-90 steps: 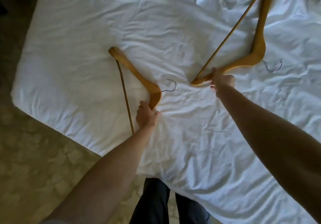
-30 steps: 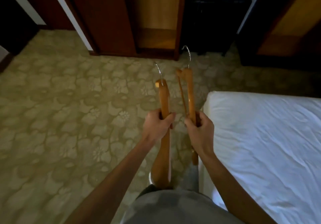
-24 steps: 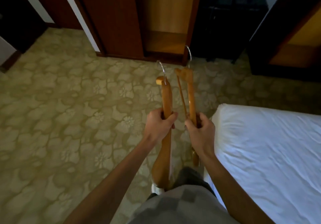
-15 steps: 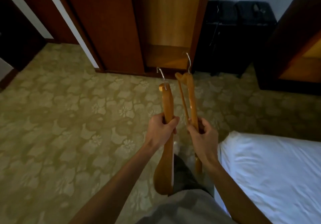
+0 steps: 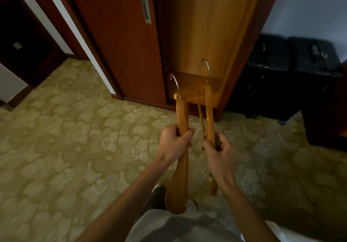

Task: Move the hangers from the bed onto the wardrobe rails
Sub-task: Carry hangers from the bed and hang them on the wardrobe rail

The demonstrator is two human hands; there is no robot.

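My left hand (image 5: 173, 144) grips a wooden hanger (image 5: 181, 116) held upright, its metal hook at the top. Beside it my right hand (image 5: 218, 152) grips a second wooden hanger (image 5: 209, 108), also upright, with its thin crossbar angled to the left. Both hangers are held edge-on in front of me. Straight ahead stands the open wardrobe (image 5: 204, 35) with a light wooden interior and a low shelf. No rail shows in this view. The bed is almost out of view; only a white corner (image 5: 279, 232) shows at the bottom right.
A dark red sliding wardrobe door (image 5: 120, 40) with a recessed metal handle stands left of the opening. Black luggage (image 5: 293, 69) sits against the wall to the right. Patterned yellow carpet (image 5: 75, 147) covers the floor. A dark doorway lies at the far left.
Both hands picked the hangers up off the bed, and I turned away from it. Over the last second I moved closer to the open wardrobe; the bed slid out of view.
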